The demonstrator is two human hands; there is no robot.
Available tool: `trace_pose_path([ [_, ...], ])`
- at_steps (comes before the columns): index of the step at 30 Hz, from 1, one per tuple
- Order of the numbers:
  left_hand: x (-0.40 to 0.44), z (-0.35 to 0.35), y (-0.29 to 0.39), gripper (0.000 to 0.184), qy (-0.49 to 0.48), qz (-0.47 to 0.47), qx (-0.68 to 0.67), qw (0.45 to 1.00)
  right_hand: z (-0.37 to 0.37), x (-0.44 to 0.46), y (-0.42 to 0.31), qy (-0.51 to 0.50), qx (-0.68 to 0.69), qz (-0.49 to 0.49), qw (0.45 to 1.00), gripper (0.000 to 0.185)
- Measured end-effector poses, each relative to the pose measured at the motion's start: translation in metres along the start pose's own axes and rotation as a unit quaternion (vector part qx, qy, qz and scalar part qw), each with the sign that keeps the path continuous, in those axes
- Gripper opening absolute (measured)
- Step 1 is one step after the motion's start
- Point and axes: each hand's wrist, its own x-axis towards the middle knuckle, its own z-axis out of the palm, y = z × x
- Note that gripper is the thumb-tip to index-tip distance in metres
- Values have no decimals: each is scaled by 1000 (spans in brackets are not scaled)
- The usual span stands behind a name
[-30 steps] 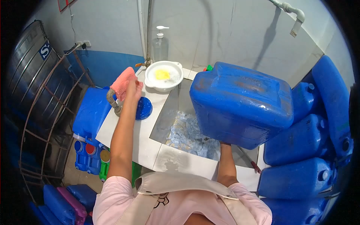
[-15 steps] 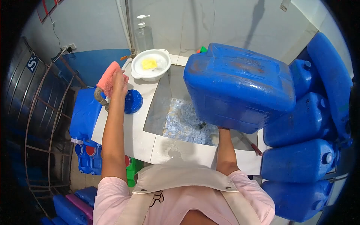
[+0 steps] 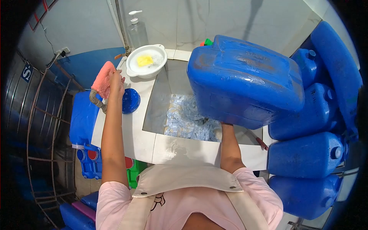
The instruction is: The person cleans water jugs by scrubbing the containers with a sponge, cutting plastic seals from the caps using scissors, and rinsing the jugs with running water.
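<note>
A pink cloth [image 3: 102,81] is bunched over the upper end of a grey-brown pipe [image 3: 95,99] at the left. My left hand [image 3: 116,81] has its fingers curled against this cloth. A big blue jerrycan [image 3: 245,82] lies tilted over the right part of the sink [image 3: 156,101]. My right hand [image 3: 227,124] reaches under the jerrycan's near side; only the wrist area shows and the fingers are hidden. In the sink lies a heap of blue-and-white striped material [image 3: 184,119], partly covered by the jerrycan.
A white basin [image 3: 149,73] with suds and a yellow sponge [image 3: 145,60] stands on the counter, before a pump bottle [image 3: 137,34]. A round blue lid [image 3: 131,101] lies near my left forearm. Several blue jerrycans [image 3: 303,155] are stacked at the right. A dark-red handle [image 3: 262,143] crosses the sink's edge.
The camera view has tilted and shifted slightly. Both hands stay in the same places, one against the pink cloth and one under the jerrycan.
</note>
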Motion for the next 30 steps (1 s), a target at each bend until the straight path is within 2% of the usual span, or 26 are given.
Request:
trace_pose_path([
  [6, 4, -2, -3, 44, 11, 4, 33, 999, 15, -2, -6, 0, -10, -10, 1000, 48],
  [8, 1, -2, -1, 42, -3, -4, 17, 1000, -15, 9, 7, -18, 3, 3, 1000, 44],
  [11, 4, -2, -2, 39, -9, -10, 22, 1000, -28, 12, 11, -21, -63, -16, 998, 44],
  [13, -3, 1, -1, 40, -3, -1, 17, 1000, -25, 3, 4, -22, 68, 40, 997, 44],
  [15, -5, 3, 0, 40, 4, 9, 12, 1000, -24, 10, 7, 1, 78, 45, 996, 45],
  [18, -2, 1, 0, 42, 20, 22, 52, 998, -29, 15, 13, 31, 85, 50, 995, 46],
  [21, -9, 2, 6, 39, 14, 11, 89, 996, -23, 10, 11, 19, 73, 44, 996, 46],
  [23, -22, 8, 17, 33, 13, 42, 163, 986, -21, 9, 10, 13, 66, 40, 997, 46],
  [27, -1, 4, 10, 34, 32, 39, 221, 974, -18, 8, 8, 5, 52, 33, 998, 46],
  [30, 9, -1, -3, 44, 17, 53, 279, 959, -15, 8, 9, 2, 49, 32, 998, 46],
])
